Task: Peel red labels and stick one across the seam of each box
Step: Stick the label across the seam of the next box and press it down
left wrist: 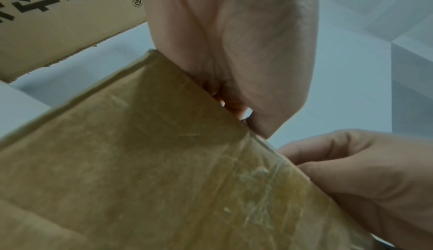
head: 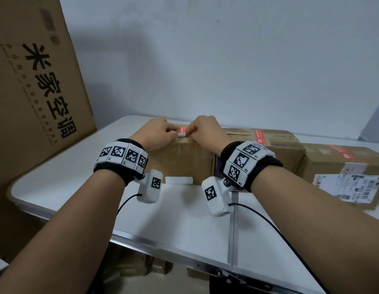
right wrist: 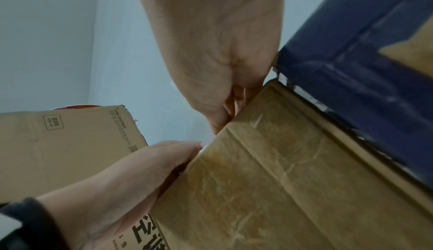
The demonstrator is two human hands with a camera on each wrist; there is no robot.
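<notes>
A brown taped box (head: 182,160) stands on the white table (head: 173,219) in front of me. Over its top near edge both hands meet around a small red label (head: 182,130) with a pale backing strip (head: 181,134) curling off it. My left hand (head: 156,132) pinches the left side of the label. My right hand (head: 205,131) pinches its right side. In the wrist views only the box's side (left wrist: 164,170) (right wrist: 281,180) and the undersides of both hands show; the label is hidden there.
Two more brown boxes (head: 275,145) (head: 341,166) stand to the right, each with a red label on top. A tall printed carton (head: 36,92) leans at the left. A white strip (head: 178,179) lies on the table by the box's base.
</notes>
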